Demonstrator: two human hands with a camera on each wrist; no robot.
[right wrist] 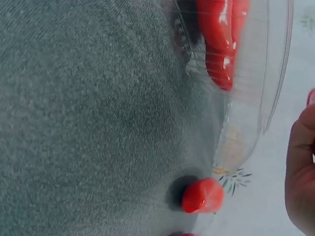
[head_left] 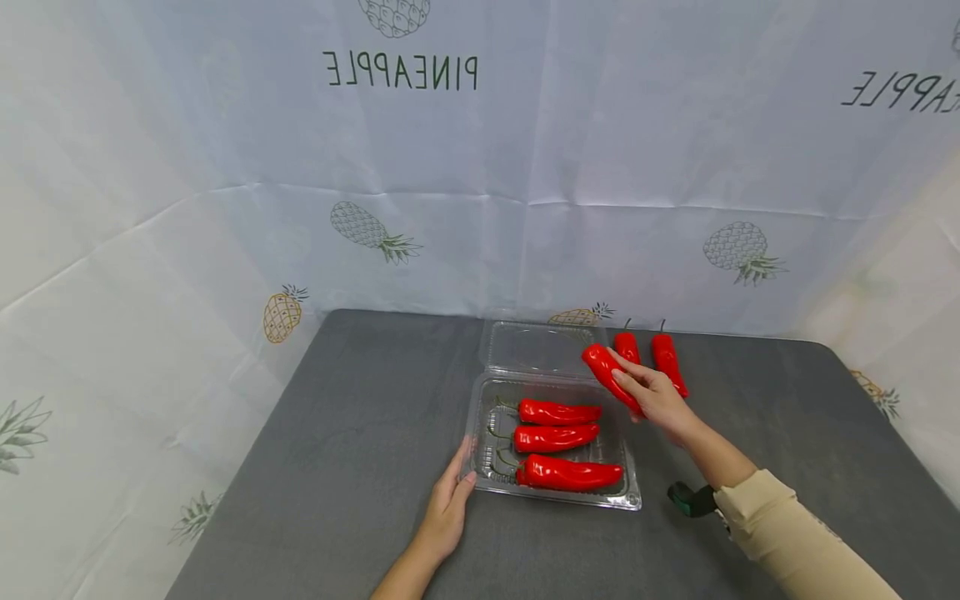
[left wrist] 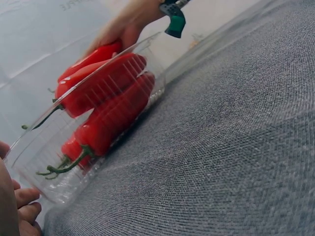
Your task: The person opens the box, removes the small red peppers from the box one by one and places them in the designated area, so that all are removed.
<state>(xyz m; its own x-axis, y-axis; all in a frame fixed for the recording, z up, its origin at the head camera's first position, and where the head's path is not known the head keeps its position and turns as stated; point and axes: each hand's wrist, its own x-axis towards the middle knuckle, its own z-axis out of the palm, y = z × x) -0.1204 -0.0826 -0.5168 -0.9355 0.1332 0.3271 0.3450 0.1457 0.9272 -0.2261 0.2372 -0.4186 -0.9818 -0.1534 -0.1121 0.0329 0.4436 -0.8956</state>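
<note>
- The left hand (head_left: 446, 508) is at the clear plastic box's (head_left: 555, 497) 8 o'clock, holding the edge, thumb at the rim and fingers against the outer wall.
- The right hand (head_left: 651, 400) grips a red pepper (head_left: 604, 371), near the box's 1-to-2 o'clock corner; in the head view the pepper overlaps that corner.
- Three more peppers (head_left: 558, 438) lie inside the box in rows, green stems toward 9 o'clock.
- The lid (head_left: 540, 347) lies open at the box's 12 o'clock.
- Two loose peppers (head_left: 665, 362) lie on the gray table (head_left: 337, 467), toward 1 and 2 o'clock from the box.
- A pineapple-print curtain (head_left: 480, 150) hangs beyond, at 12 o'clock.
</note>
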